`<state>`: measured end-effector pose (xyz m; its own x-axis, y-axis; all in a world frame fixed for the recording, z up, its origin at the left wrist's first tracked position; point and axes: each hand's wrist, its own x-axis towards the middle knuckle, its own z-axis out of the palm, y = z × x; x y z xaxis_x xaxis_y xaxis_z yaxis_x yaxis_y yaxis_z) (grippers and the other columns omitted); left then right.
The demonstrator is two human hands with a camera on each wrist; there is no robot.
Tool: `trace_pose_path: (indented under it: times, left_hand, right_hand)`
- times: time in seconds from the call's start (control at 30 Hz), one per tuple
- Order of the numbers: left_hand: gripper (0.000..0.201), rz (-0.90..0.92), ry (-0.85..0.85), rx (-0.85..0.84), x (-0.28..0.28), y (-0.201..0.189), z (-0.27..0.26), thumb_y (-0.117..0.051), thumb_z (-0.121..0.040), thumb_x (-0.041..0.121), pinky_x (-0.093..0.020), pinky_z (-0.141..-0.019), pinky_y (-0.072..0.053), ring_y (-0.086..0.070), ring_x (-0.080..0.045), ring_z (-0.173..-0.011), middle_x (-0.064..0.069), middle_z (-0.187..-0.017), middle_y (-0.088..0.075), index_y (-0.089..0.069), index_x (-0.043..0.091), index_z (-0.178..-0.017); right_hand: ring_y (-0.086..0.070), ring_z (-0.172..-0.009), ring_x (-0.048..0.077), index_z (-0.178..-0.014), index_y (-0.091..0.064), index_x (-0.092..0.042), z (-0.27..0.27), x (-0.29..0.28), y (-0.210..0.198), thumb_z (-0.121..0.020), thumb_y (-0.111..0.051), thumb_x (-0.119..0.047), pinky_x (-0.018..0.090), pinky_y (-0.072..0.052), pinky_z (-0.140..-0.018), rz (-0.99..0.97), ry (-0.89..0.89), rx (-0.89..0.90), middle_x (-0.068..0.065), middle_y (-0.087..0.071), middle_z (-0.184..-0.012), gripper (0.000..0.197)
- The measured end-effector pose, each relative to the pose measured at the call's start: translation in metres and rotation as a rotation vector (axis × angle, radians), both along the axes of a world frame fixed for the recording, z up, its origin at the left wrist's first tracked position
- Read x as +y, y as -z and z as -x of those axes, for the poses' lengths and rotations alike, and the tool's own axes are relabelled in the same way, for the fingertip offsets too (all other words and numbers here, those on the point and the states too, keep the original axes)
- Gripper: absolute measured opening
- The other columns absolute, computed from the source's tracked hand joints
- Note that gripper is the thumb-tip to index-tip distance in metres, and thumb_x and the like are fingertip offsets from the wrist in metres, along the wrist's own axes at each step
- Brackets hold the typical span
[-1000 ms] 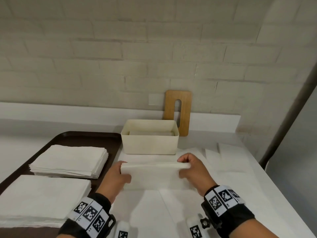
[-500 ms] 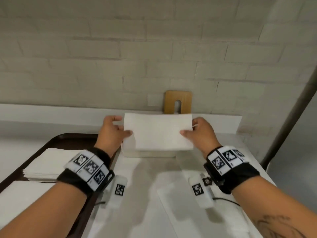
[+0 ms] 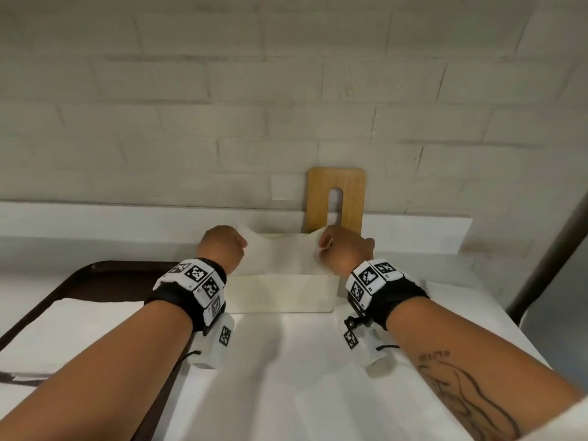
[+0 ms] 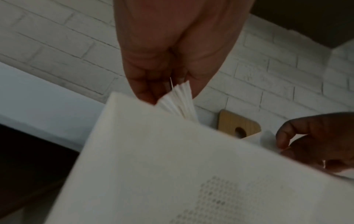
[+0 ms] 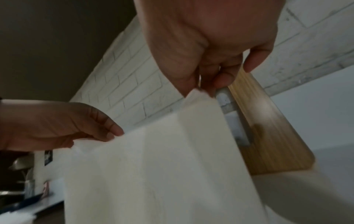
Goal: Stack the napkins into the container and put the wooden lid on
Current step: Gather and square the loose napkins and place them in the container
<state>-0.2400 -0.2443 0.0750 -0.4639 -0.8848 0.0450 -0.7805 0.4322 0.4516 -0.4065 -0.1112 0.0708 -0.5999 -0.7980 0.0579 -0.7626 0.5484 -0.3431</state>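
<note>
A stack of white napkins (image 3: 281,254) hangs between my two hands, sagging into the open top of the cream container (image 3: 281,294). My left hand (image 3: 222,248) pinches the stack's left end, where the sheets (image 4: 179,98) fan out between thumb and fingers. My right hand (image 3: 342,249) pinches the right end (image 5: 197,95) in the same way. The wooden lid (image 3: 335,198), with its long slot, leans upright against the brick wall just behind the container.
A dark brown tray (image 3: 105,275) lies to the left and carries more white napkin stacks (image 3: 79,316). Loose napkins cover the white table (image 3: 286,377) in front of the container. A grey post (image 3: 547,249) rises at the right edge.
Both hands have carried the napkin stack forward from the table's front, up over the container, then down into its opening. The stack now sags in the middle.
</note>
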Motion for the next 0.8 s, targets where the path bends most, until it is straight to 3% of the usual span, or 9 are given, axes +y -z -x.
trace_pose_path:
  times: [0.2,0.33,0.4,0.47,0.57,0.63,0.7,0.73,0.8]
  left_hand:
    - [0.029,0.041,0.010,-0.338,-0.009,0.025,0.006,-0.043,-0.088,0.017,-0.038,-0.095,-0.043,-0.057,-0.028,-0.110,-0.006,-0.118,-0.062,-0.066,0.014,-0.106]
    - [0.031,0.137,0.037,-0.345,0.007,0.019,0.009,-0.046,-0.086,0.024,-0.039,-0.095,-0.040,-0.051,-0.029,-0.114,-0.008,-0.123,-0.055,-0.061,0.017,-0.112]
    - [0.030,0.214,0.067,-0.209,0.021,0.010,0.007,-0.050,-0.087,0.027,-0.037,-0.095,-0.038,-0.048,-0.028,-0.117,-0.006,-0.127,-0.049,-0.061,0.022,-0.115]
    - [0.025,0.245,0.144,0.003,0.045,0.001,0.004,-0.053,-0.087,0.024,-0.036,-0.095,-0.042,-0.054,-0.027,-0.111,-0.007,-0.124,-0.051,-0.064,0.020,-0.109]
    - [0.019,0.156,0.316,0.172,0.092,0.001,0.003,-0.058,-0.084,0.017,-0.034,-0.090,-0.048,-0.061,-0.024,-0.099,-0.006,-0.111,-0.062,-0.068,0.015,-0.100]
    - [0.020,0.034,0.416,0.103,0.124,0.011,0.001,-0.062,-0.084,0.019,-0.029,-0.091,-0.046,-0.061,-0.021,-0.103,-0.004,-0.110,-0.065,-0.067,0.012,-0.103]
    - [0.031,-0.064,0.481,-0.046,0.149,0.024,-0.002,-0.065,-0.084,0.025,-0.025,-0.093,-0.042,-0.057,-0.019,-0.110,-0.003,-0.118,-0.062,-0.063,0.013,-0.112]
    - [0.038,-0.092,0.509,-0.121,0.159,0.031,-0.003,-0.066,-0.083,0.028,-0.025,-0.094,-0.040,-0.055,-0.019,-0.113,-0.003,-0.123,-0.059,-0.060,0.013,-0.118]
    - [0.054,-0.135,0.545,-0.264,0.175,0.043,-0.006,-0.068,-0.081,0.032,-0.026,-0.098,-0.038,-0.050,-0.020,-0.120,-0.004,-0.132,-0.053,-0.051,0.013,-0.128]
  right_hand:
    - [-0.054,-0.112,0.024,-0.107,-0.065,-0.024,0.001,-0.018,0.020,-0.091,-0.042,-0.032,0.045,-0.028,-0.104,-0.281,-0.009,0.219,0.000,-0.064,-0.112,0.029]
    - [-0.046,-0.118,0.027,-0.111,-0.066,-0.027,-0.002,-0.008,0.010,-0.091,-0.044,-0.032,0.042,-0.032,-0.097,-0.195,-0.093,0.272,0.003,-0.056,-0.119,0.030]
    - [-0.048,-0.114,0.026,-0.104,-0.068,-0.026,-0.005,0.006,-0.003,-0.089,-0.048,-0.030,0.040,-0.037,-0.097,-0.019,-0.105,0.165,0.004,-0.055,-0.115,0.025]
    - [-0.055,-0.109,0.023,-0.093,-0.069,-0.023,-0.009,0.023,-0.008,-0.088,-0.051,-0.022,0.034,-0.044,-0.095,0.196,-0.102,-0.109,0.004,-0.060,-0.111,0.018]
    - [-0.057,-0.090,0.022,-0.100,-0.063,-0.004,-0.026,0.064,-0.008,-0.089,-0.054,-0.014,0.032,-0.048,-0.074,0.214,-0.103,-0.490,0.007,-0.061,-0.094,0.018]
    - [-0.056,-0.076,0.018,-0.098,-0.060,-0.009,-0.040,0.095,-0.002,-0.090,-0.057,-0.022,0.026,-0.044,-0.056,-0.020,-0.105,-0.528,0.002,-0.057,-0.085,0.015]
    - [-0.057,-0.069,0.014,-0.097,-0.060,-0.011,-0.050,0.120,0.010,-0.089,-0.060,-0.026,0.019,-0.042,-0.050,-0.227,-0.107,-0.453,0.001,-0.058,-0.083,0.017]
    - [-0.057,-0.067,0.013,-0.097,-0.061,-0.009,-0.053,0.130,0.018,-0.087,-0.063,-0.024,0.019,-0.046,-0.051,-0.268,-0.085,-0.449,0.003,-0.059,-0.084,0.019]
    - [-0.061,-0.077,0.017,-0.100,-0.062,-0.004,-0.059,0.145,0.033,-0.081,-0.070,-0.018,0.030,-0.058,-0.074,-0.268,-0.019,-0.519,0.010,-0.062,-0.092,0.026]
